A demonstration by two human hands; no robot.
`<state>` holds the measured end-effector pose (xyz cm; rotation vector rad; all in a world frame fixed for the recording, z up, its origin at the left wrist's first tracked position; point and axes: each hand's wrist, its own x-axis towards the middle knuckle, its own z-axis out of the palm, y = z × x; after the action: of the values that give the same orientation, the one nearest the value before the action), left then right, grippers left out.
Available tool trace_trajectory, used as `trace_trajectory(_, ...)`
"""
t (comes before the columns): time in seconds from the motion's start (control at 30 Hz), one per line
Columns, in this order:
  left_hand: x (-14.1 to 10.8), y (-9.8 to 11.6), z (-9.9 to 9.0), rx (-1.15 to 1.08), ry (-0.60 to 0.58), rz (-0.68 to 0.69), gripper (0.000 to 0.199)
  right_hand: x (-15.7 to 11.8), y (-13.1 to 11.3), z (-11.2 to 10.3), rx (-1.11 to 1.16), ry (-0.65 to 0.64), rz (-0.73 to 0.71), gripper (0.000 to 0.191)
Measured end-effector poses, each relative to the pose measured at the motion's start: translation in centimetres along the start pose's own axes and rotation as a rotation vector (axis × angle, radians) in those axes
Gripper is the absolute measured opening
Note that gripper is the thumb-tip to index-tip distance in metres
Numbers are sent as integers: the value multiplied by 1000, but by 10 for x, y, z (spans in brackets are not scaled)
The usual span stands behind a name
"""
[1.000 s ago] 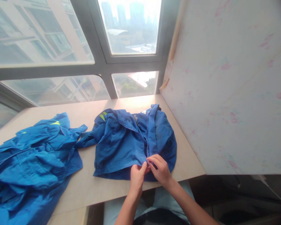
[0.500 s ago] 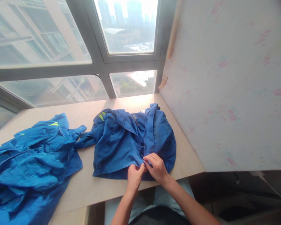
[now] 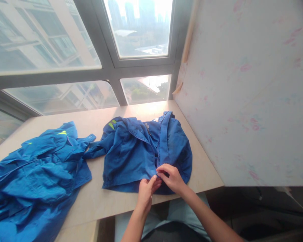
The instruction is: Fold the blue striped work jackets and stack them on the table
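A blue jacket (image 3: 131, 154) with yellow-green marks on one shoulder lies on the table, its front edges meeting near the table's front edge. My left hand (image 3: 146, 189) pinches the jacket's bottom hem just left of the front opening, thumb on top. Close beside it on the right, my right hand (image 3: 172, 178) grips the lower end of the front edge between thumb and fingers. The fastening between the fingertips is too small to make out.
A second blue garment (image 3: 45, 168) with a zip is spread at the left, touching the jacket's sleeve. The pale table (image 3: 116, 208) meets a window frame (image 3: 111, 77) behind and a flower-patterned panel (image 3: 242, 111) at the right.
My left hand's fingers have spread a little under the hem. My right hand keeps its pinch. The whole view has shifted slightly.
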<state>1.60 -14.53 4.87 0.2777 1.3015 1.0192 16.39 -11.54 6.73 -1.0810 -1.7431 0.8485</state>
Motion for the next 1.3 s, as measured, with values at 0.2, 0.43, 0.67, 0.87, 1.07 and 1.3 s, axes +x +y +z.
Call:
trace_trajectory(0.2, -6, 4, 3, -57, 12, -61, 28, -3, -2, -5, 1, -88, -35, 13)
trace_trajectory(0.43, -11, 7, 5, -81, 21, -49, 33, -10, 1, -3, 13, -95, -103, 13)
trace_trajectory(0.67, -16, 13, 7, -95, -19, -34, 29, -18, 2, 2, -52, 7, -160, 16)
trace_trajectory(0.87, -18, 17, 11, -110, -27, -30, 29, -15, -8, 3, -70, 110, -204, 16)
trace_trajectory(1.07, -20, 15, 15, -126, -34, -8, 29, -14, -15, 3, -131, 175, -296, 21)
trace_trajectory(1.3, -21, 13, 20, -148, 17, 53, 31, -18, -18, 7, -197, 262, -356, 25)
